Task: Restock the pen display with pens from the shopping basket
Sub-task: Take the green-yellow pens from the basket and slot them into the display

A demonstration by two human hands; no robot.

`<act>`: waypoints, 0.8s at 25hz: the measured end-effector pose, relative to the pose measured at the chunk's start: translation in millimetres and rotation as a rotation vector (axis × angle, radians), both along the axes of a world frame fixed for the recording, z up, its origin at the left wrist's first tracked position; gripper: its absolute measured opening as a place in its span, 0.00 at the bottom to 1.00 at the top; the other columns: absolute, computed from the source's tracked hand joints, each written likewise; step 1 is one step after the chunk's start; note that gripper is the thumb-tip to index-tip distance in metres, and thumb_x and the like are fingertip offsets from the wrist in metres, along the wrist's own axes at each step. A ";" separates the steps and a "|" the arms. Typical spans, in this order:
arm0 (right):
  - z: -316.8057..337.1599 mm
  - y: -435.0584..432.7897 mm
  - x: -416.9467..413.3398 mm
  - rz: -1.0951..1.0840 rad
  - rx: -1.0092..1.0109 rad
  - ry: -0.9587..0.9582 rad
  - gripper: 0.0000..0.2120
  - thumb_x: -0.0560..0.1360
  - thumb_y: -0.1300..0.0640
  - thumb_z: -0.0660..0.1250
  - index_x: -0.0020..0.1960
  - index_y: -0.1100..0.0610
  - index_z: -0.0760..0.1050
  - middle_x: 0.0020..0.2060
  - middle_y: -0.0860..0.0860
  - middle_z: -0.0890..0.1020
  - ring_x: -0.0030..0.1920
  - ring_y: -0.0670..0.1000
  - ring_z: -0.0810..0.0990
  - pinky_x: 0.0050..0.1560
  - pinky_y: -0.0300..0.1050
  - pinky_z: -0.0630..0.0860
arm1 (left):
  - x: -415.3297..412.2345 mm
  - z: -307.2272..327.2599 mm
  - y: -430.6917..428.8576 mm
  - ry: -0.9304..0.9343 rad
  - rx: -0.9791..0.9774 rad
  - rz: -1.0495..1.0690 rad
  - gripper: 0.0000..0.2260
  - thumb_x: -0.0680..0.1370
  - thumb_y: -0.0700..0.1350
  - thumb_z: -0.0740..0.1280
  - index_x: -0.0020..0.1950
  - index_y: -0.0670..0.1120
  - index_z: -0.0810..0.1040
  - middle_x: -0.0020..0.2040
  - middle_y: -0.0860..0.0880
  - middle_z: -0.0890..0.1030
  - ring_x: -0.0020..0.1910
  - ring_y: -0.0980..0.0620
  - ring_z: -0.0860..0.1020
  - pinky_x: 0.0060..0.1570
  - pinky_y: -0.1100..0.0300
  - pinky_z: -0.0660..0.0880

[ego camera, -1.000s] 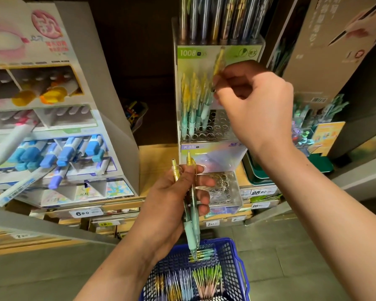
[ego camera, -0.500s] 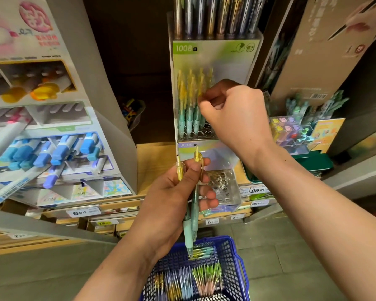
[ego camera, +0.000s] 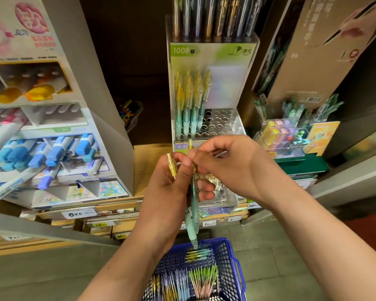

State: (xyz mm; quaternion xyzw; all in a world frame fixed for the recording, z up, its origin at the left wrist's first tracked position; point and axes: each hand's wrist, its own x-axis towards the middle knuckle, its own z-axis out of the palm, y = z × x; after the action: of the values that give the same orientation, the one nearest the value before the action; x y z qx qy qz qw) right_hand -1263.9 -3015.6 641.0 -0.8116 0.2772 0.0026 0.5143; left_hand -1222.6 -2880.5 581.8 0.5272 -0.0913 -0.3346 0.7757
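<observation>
A clear acrylic pen display (ego camera: pixel 224 124) stands ahead, with several yellow-and-teal pens (ego camera: pixel 190 103) upright in its left holes and open holes to their right. My left hand (ego camera: pixel 167 192) grips two yellow-and-teal pens (ego camera: pixel 193 216) in front of the display's lower tier. My right hand (ego camera: pixel 230 168) has come down beside it and pinches the upper part of one of those pens. The blue shopping basket (ego camera: pixel 230 263) sits below on the floor, holding several bundles of pens (ego camera: pixel 202 281).
A cardboard marker display (ego camera: pixel 52 135) with blue and purple markers fills the left. A clear box of small coloured items (ego camera: pixel 284 135) and a tall brown carton (ego camera: pixel 326 46) stand at the right. Price labels (ego camera: pixel 75 213) line the wooden shelf edge.
My right hand left a pen in the display's holes, then dropped down to my left hand and pinched one of the two pens there. The view shifted slightly.
</observation>
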 end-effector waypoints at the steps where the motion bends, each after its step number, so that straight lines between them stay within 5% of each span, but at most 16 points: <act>1: -0.2 0.0 -1.3 -0.003 -0.001 -0.004 0.10 0.74 0.45 0.74 0.40 0.51 0.84 0.37 0.48 0.85 0.33 0.42 0.81 0.33 0.32 0.76 | -1.2 -1.4 -0.2 -0.010 0.009 0.003 0.15 0.84 0.49 0.62 0.62 0.38 0.73 0.48 0.39 0.83 0.38 0.47 0.83 0.42 0.55 0.82; 4: -1.4 -1.5 -3.2 -0.058 -0.060 -0.068 0.08 0.78 0.50 0.71 0.40 0.48 0.84 0.34 0.44 0.85 0.32 0.41 0.81 0.35 0.34 0.77 | -3.8 -3.6 -0.7 -0.009 0.003 -0.005 0.13 0.85 0.50 0.60 0.58 0.41 0.73 0.47 0.41 0.86 0.40 0.45 0.85 0.43 0.52 0.83; 6: 0.9 -5.1 -0.6 -0.119 -0.146 -0.161 0.09 0.78 0.52 0.69 0.40 0.46 0.83 0.34 0.44 0.85 0.35 0.45 0.84 0.42 0.44 0.83 | -5.0 -3.1 -1.4 -0.001 -0.009 -0.024 0.12 0.84 0.51 0.60 0.57 0.42 0.73 0.47 0.41 0.86 0.40 0.43 0.85 0.42 0.51 0.84; 9: 13.9 -21.2 9.0 -0.218 -0.230 -0.355 0.10 0.80 0.54 0.67 0.40 0.48 0.80 0.31 0.45 0.85 0.33 0.46 0.85 0.46 0.54 0.84 | -7.1 -1.3 -0.9 0.029 0.029 -0.040 0.16 0.84 0.54 0.60 0.59 0.43 0.73 0.46 0.42 0.87 0.34 0.46 0.84 0.33 0.55 0.82; 14: 33.1 -41.2 26.7 -0.316 -0.516 -0.552 0.09 0.75 0.55 0.63 0.44 0.47 0.82 0.33 0.43 0.85 0.38 0.42 0.85 0.48 0.48 0.83 | -5.8 -3.2 2.3 0.116 0.136 -0.019 0.16 0.84 0.58 0.60 0.55 0.45 0.73 0.34 0.46 0.77 0.20 0.54 0.62 0.21 0.65 0.60; 20: 22.9 -39.5 37.7 -0.258 -0.589 -0.579 0.07 0.77 0.54 0.66 0.49 0.51 0.83 0.37 0.46 0.86 0.40 0.49 0.85 0.48 0.50 0.82 | -2.2 -1.6 1.8 0.310 -0.088 -0.124 0.13 0.84 0.54 0.55 0.52 0.46 0.72 0.35 0.46 0.74 0.26 0.53 0.60 0.23 0.63 0.61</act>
State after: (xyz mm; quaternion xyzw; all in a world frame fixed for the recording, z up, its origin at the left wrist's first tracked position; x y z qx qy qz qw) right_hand -1226.2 -3055.2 663.9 -0.8497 0.2094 -0.3687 0.3134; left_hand -1224.7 -2878.7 580.2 0.4281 -0.0172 -0.4548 0.7808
